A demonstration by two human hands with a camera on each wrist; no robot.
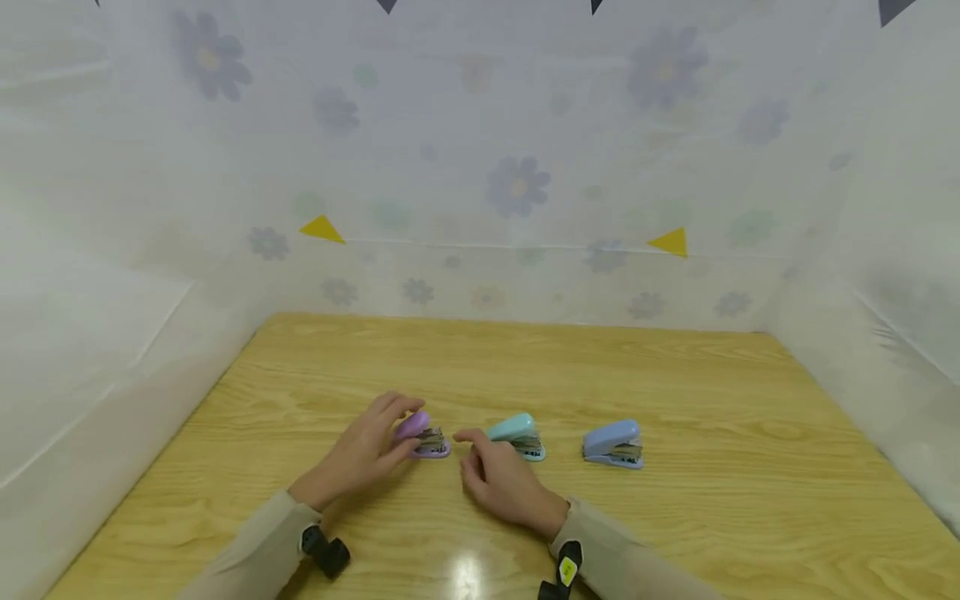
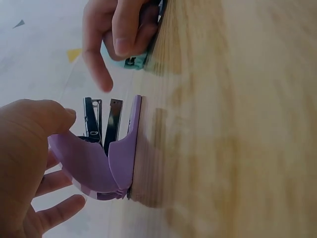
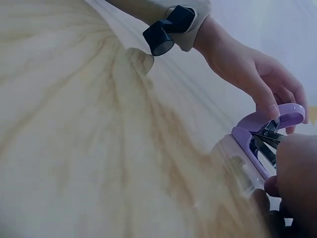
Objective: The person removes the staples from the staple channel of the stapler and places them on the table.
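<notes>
A small purple stapler (image 1: 429, 440) stands on the wooden table (image 1: 525, 367). My left hand (image 1: 401, 427) pinches its top cover between thumb and fingers. In the left wrist view the purple stapler (image 2: 106, 163) has its cover lifted off the base, with the metal magazine showing. My right hand (image 1: 480, 446) rests on the table just right of it with loosely curled fingers and the index finger stretched out; it holds nothing. A teal stapler (image 1: 517, 433) sits right beside that hand. The right wrist view shows the left thumb on the purple stapler (image 3: 262, 124).
A blue stapler (image 1: 613, 443) sits further right, apart from both hands. A white sheet with a flower print (image 1: 517, 183) walls the table at the back and on both sides. Bare wood lies behind the staplers and at the right.
</notes>
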